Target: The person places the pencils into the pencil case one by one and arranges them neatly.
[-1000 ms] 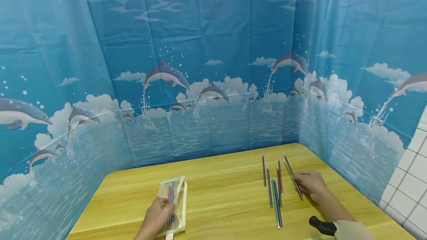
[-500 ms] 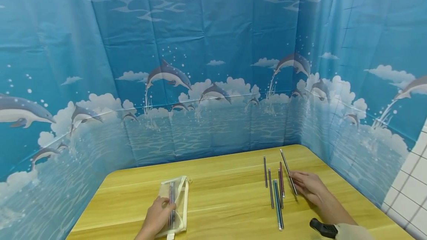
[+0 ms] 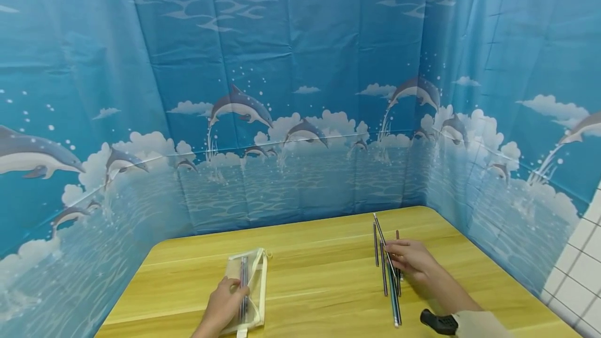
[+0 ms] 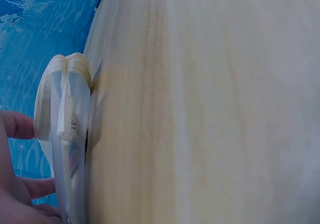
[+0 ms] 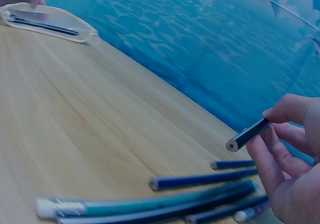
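Observation:
A dark pencil [image 3: 379, 229] is pinched between the thumb and fingers of my right hand [image 3: 413, 260], above the other pencils on the table. The right wrist view shows the flat, unsharpened end of this pencil [image 5: 248, 135]. Under and beside that hand lie several loose pencils, among them a teal pencil [image 5: 150, 205] with a white eraser and a dark blue pencil [image 5: 200, 179]. Farther left, my left hand [image 3: 223, 300] grips the side of a cream see-through pencil case [image 3: 263, 296], its zip side parted. Several dark pencils [image 3: 243, 296] lie inside the case.
The yellow wood-grain table [image 3: 319, 270] spans the space between the case and the loose pencils. A blue dolphin-print curtain [image 3: 300, 181] hangs along the table's back and sides. A black strap piece [image 3: 439, 322] sits at my right wrist.
My right hand has moved left with the dark pencil, from beside the loose pencils to over them. My left hand stays on the pencil case.

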Available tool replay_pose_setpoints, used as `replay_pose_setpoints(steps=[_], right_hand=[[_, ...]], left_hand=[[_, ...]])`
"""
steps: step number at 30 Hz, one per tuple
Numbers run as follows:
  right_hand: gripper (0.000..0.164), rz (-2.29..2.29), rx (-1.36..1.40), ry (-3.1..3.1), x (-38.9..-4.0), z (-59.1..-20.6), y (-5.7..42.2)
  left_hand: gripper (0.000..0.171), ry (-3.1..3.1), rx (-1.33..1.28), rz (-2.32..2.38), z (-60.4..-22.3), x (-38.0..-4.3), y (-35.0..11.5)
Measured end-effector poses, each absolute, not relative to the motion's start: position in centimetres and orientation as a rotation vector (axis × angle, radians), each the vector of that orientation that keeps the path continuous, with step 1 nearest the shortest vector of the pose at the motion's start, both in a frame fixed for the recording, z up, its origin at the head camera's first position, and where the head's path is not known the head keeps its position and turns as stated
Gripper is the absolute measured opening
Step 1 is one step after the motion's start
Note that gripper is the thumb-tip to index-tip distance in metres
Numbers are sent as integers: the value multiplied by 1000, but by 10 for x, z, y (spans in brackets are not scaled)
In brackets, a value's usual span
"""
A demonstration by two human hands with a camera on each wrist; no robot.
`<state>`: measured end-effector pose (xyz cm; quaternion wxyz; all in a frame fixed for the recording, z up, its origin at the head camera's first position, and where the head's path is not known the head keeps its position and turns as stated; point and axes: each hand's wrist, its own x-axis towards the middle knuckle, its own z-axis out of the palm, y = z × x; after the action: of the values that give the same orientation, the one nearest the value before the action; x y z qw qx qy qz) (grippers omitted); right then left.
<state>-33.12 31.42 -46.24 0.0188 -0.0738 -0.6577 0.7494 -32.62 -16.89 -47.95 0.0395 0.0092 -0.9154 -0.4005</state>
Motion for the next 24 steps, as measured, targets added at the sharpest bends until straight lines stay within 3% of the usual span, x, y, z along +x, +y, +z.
replay_pose_setpoints(steps=[24], right_hand=[[31,2201,-105,-2294,-339,-452,215]], left_hand=[[55,-2784,33,-1216,-478,-325,-167]])
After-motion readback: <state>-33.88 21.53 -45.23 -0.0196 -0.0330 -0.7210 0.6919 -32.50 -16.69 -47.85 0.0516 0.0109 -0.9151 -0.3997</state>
